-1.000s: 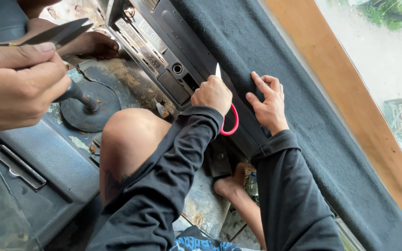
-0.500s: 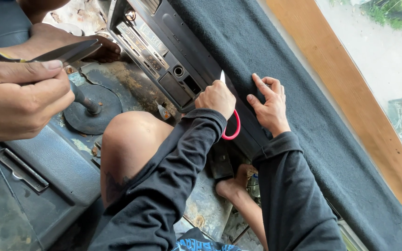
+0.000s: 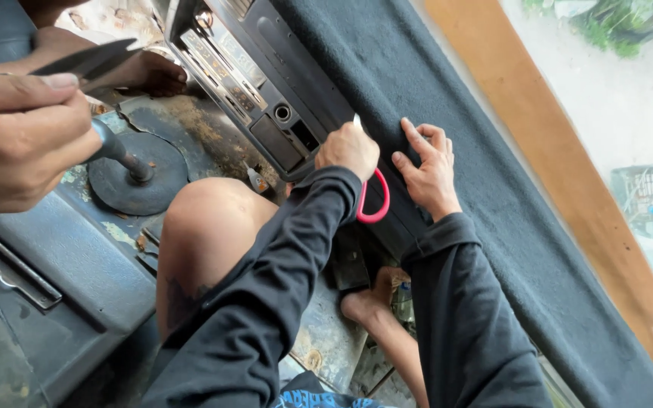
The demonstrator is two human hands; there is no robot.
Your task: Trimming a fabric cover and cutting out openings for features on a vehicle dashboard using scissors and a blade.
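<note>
The red-handled scissors (image 3: 372, 198) are sitting at the edge of the dark felt covering (image 3: 493, 166) on the dashboard, gripped in the closed left hand (image 3: 349, 149). The right hand (image 3: 428, 168) is pressing flat, fingers spread, on the felt just beside.

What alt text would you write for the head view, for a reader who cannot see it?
Inside a vehicle, the left hand grips red-handled scissors at the edge of dark grey fabric laid over the dashboard, while the right hand lies flat on it. At the left, another person's hand holds dark shears above a gear lever.
</note>
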